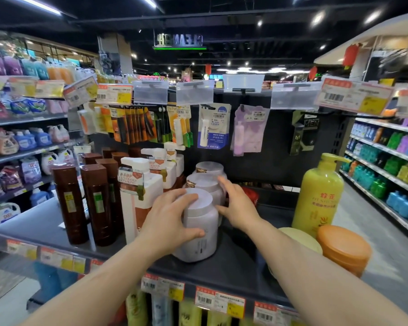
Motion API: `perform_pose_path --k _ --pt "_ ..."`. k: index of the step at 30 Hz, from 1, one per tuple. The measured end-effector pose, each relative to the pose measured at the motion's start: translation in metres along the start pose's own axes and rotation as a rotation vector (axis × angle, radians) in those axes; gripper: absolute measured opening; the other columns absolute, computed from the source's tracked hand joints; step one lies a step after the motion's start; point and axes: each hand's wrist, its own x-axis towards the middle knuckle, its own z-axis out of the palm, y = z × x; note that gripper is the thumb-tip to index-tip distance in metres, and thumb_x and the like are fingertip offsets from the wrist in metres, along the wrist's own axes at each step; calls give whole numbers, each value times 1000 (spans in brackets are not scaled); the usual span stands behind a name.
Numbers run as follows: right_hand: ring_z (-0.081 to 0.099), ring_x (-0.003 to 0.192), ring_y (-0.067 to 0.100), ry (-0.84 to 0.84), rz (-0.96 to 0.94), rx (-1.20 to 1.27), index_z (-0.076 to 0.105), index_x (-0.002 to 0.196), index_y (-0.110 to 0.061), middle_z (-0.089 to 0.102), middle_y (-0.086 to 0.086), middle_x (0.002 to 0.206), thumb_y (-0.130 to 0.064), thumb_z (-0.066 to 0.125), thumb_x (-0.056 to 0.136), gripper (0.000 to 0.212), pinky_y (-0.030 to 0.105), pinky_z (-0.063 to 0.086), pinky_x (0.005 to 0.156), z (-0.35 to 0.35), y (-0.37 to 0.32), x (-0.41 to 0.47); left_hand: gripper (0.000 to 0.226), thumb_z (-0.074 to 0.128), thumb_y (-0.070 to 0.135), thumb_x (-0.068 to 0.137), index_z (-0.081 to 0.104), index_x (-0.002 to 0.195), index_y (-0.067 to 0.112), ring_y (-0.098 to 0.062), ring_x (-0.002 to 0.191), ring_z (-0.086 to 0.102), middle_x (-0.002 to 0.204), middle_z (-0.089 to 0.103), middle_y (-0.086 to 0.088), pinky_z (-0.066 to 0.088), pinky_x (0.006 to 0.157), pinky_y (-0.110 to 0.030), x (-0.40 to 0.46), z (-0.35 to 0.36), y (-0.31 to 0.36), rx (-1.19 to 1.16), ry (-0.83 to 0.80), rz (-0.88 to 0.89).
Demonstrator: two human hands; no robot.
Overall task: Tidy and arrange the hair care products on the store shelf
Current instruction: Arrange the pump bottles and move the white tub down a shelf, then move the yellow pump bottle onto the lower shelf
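Note:
Three pale lilac jars stand in a row running back from the shelf's front. My left hand [169, 216] grips the nearest jar [200, 229], fingers over its lid and thumb on its side. My right hand [237, 202] is spread open, touching the right side of the middle jar [204, 184]. The rear jar [209, 167] stands behind it. To their left are white pump bottles [140, 184] with orange labels and tall brown bottles [97, 201]. All stand on the dark shelf [231, 264].
A yellow pump bottle [318, 194], a pale yellow tub [300, 238] and an orange tub [344, 249] sit at the shelf's right end. Hanging lip-care packs [213, 128] and price-tag holders [194, 94] dangle above. Aisle shelving flanks both sides.

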Motion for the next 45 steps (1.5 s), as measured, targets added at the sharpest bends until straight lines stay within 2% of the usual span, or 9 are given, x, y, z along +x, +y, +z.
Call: perform_pose_path --k 5,11,17,20,24,28,34,40,45 --pt "47 125 20 149 26 -7 27 147 -38 41 2 142 -30 73 83 80 34 39 104 -33 -11 -21 79 73 60 68 43 138 37 -15 139 24 150 34 7 22 115 -38 13 -7 14 -94 33 68" --pt "56 108 16 299 74 -59 36 144 -34 48 0 128 -38 72 83 71 33 47 97 -74 0 -69 82 40 84 69 47 137 39 -24 140 27 150 38 0 19 115 -43 43 7 59 5 38 215" --pt "57 107 15 401 253 -236 59 121 -26 62 -2 120 -45 70 81 45 30 47 88 -137 47 -111 69 52 70 79 42 140 39 -27 145 15 155 30 -1 12 118 -43 67 47 124 8 -3 301" --pt "56 110 13 391 379 -252 59 120 -25 62 -3 122 -50 69 80 48 29 44 85 -167 78 -115 72 54 70 79 39 142 38 -26 145 15 155 29 0 12 117 -42 89 75 145 8 -74 284" --pt "55 114 17 365 425 -213 48 132 -24 58 1 127 -49 77 73 70 35 48 90 -194 109 -102 84 62 68 75 34 146 32 -25 143 23 153 34 -4 15 118 -39 125 108 162 -47 -134 253" --pt "50 124 23 252 421 -108 29 145 -27 47 4 140 -42 84 67 97 43 49 98 -201 130 -75 99 78 49 71 22 151 28 -25 139 29 149 38 -3 27 114 -43 143 130 182 -205 -196 191" --pt "52 121 19 91 328 40 25 145 -29 50 -1 135 -35 83 70 96 34 51 92 -197 152 -52 117 81 28 73 -5 151 39 -19 138 36 153 31 -1 38 107 -37 152 151 194 -394 -379 116" --pt "52 117 15 118 241 62 29 142 -30 51 -4 132 -36 83 69 90 34 53 89 -193 148 -49 116 82 20 72 0 149 45 -18 130 46 149 37 -1 48 100 -43 148 153 188 -510 -283 83" --pt "53 116 14 151 134 75 27 144 -30 52 -3 132 -42 83 67 96 39 53 92 -190 112 -38 114 82 24 71 1 146 50 -21 130 46 149 37 -1 47 101 -48 142 115 171 -482 -160 115"
